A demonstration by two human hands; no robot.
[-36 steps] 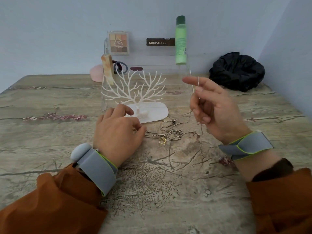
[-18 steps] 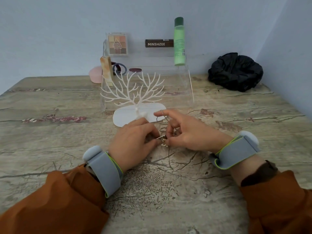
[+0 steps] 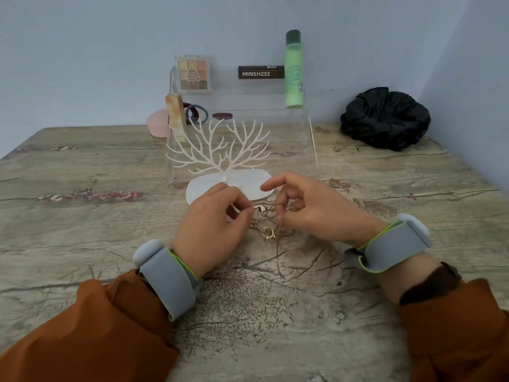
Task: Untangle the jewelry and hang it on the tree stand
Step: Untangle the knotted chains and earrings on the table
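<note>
Between both hands' grips [image 3: 265,213] lies tangled jewelry [image 3: 267,230].

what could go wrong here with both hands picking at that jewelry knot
Both the left hand and right hand pinch the tangled jewelry; pulling apart may tighten the knot or snap a thin chain. The white tree stand stands just behind the hands, so a sudden tug could topple it.

I see a table [image 3: 82,216] of rough, matt, weathered wood grain. The tree stand [image 3: 220,150] looks like smooth white plastic; the tangled jewelry [image 3: 268,230] is shiny gold metal. The clear shelf [image 3: 308,139] seems glossy acrylic, and my sleeves [image 3: 96,334] are matt cloth.
</note>
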